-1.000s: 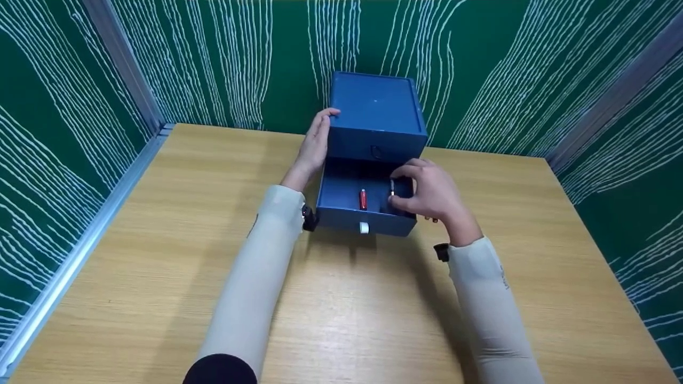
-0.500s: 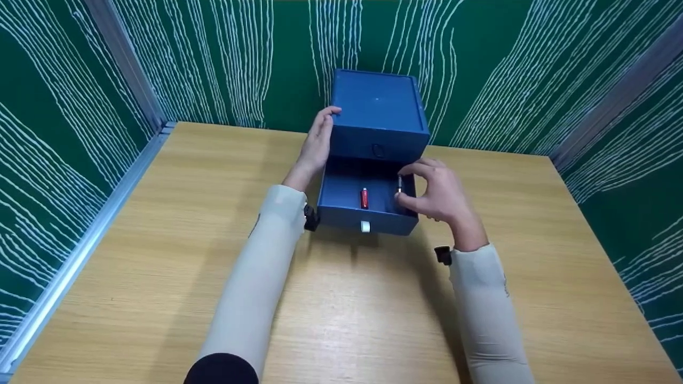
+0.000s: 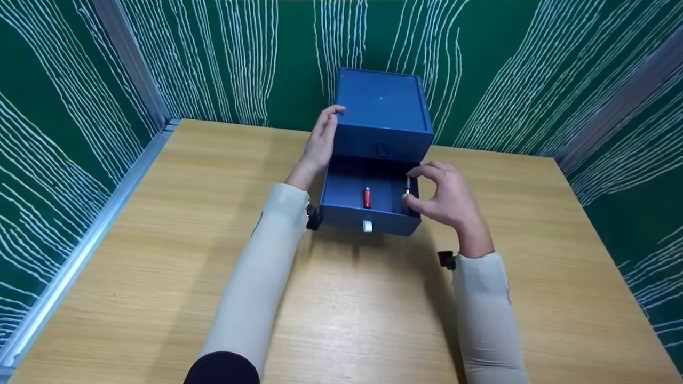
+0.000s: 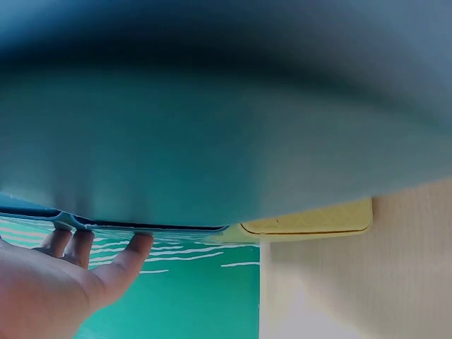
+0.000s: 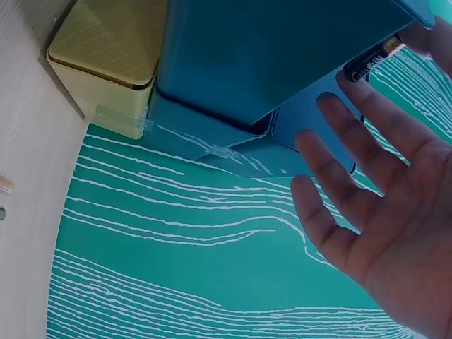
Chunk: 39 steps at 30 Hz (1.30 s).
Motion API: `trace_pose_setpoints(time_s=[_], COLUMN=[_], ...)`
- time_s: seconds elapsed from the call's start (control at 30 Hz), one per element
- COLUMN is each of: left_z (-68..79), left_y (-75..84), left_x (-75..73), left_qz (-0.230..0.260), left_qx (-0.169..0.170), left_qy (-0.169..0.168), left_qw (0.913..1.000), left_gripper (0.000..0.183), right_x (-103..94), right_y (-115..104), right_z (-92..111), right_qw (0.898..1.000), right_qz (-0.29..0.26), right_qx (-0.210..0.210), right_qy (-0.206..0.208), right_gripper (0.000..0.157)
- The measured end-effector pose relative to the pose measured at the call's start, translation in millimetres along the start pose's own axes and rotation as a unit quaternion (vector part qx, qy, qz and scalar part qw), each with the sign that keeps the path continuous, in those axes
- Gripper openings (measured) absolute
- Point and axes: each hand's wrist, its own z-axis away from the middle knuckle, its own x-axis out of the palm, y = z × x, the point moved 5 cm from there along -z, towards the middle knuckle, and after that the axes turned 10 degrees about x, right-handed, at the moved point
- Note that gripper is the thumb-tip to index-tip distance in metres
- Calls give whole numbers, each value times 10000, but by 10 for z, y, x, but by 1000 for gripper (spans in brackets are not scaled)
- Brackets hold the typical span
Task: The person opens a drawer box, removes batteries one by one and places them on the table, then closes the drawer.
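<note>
A blue two-tier drawer box stands at the back, its lower drawer pulled out by a white tab. My left hand rests against the box's left side, fingertips at the top edge; in the left wrist view the fingers are extended along it. My right hand pinches a black battery with a copper-coloured end between thumb and index finger, over the drawer's right wall. The other right fingers are spread outside the drawer. A red battery lies inside the drawer, near its front.
A yellow box sits beneath the blue box. Small round-ended items show on the table at the right wrist view's left edge. Green walls with white lines enclose the wooden table.
My right hand has shifted slightly right with the black battery, towards the drawer's right wall. The left hand stays against the box, and the red battery has not moved in the drawer.
</note>
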Motion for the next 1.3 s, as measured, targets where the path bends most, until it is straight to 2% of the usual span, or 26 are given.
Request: trace_pose_setpoints(time_s=[0.67,1.03,1.3], left_z=[5,-2,-1], left_y=[5,-2,-18], left_x=[7,2,3], left_qz=[-4,28,156], left_qx=[-45,-233,-107], left_qy=[19,-41,63], left_qw=[10000,9997,9998], left_gripper=[37,36,35], right_x=[-24,13,-4], right_y=[88,142,157], right_z=[28,16,29], right_qw=[9997,9998,9997], right_qz=[-137,-98,-132], right_qx=[148,151,186], right_qy=[124,93,85], right_gripper=[43,42,41])
